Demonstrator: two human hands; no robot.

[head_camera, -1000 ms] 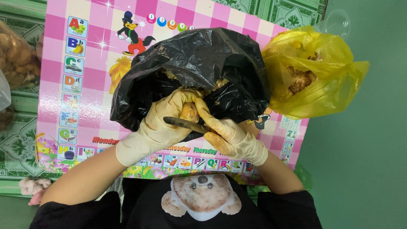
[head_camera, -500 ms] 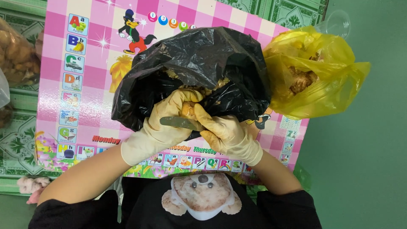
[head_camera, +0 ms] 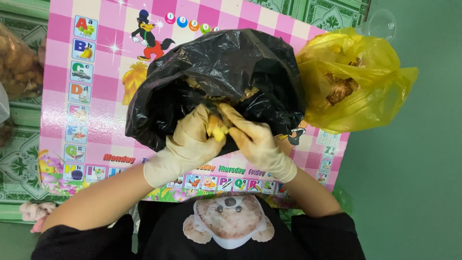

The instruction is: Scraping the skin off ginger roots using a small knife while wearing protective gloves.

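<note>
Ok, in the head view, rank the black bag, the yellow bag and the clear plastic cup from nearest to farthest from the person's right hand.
1. Black bag: the right hand rests at its opening, against it.
2. Yellow bag: to the right, beside the black bag.
3. Clear plastic cup: top right, beyond the yellow bag.

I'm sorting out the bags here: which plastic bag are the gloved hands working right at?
The black bag in the middle; both gloved hands meet at its open mouth. The yellow bag sits apart to the right, untouched.
</note>
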